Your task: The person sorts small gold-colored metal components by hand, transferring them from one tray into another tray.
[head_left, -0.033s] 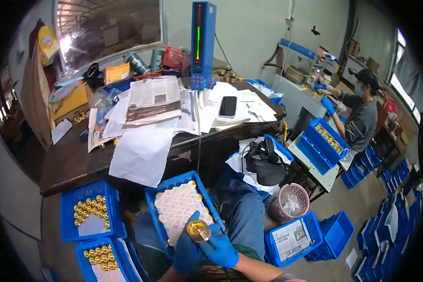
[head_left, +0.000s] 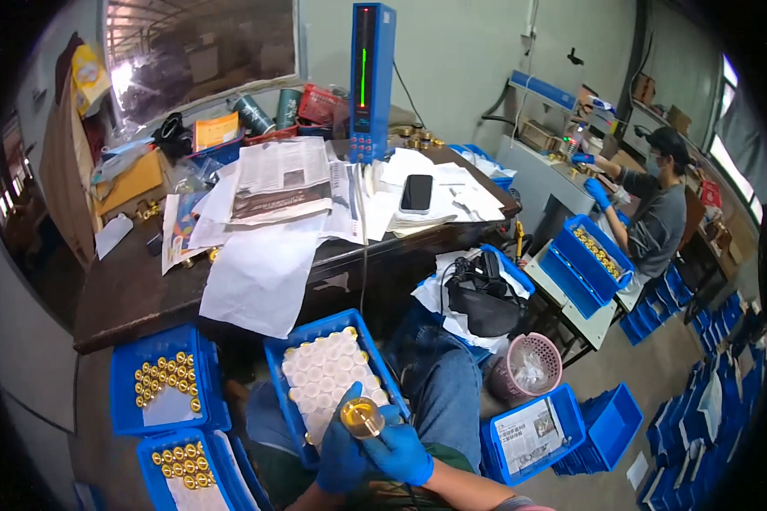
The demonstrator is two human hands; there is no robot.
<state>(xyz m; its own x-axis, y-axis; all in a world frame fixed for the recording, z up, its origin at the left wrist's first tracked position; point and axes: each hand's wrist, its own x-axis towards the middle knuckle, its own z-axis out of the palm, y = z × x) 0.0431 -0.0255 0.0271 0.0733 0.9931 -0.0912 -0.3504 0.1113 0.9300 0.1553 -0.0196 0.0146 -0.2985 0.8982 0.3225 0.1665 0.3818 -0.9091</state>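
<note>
Both my hands wear blue gloves and meet over my lap around one round, shiny brass fitting (head_left: 362,416) with a hollow top. My left hand (head_left: 342,451) grips its left side, thumb up along the edge. My right hand (head_left: 402,453) has its fingers closed on the right side of the same fitting. Just beyond them, a blue plastic bin (head_left: 280,358) lies tilted across my legs. Rows of white round pieces (head_left: 326,368) fill it, with brass showing at the edges. The undersides of my fingers are hidden.
At left, a blue bin (head_left: 126,387) and a nearer blue bin (head_left: 155,487) hold brass fittings. A dark desk (head_left: 137,294) carries papers, a phone (head_left: 416,193) and a blue gauge column (head_left: 372,85). At right are a pink basket (head_left: 508,370), stacked bins and a co-worker (head_left: 663,200).
</note>
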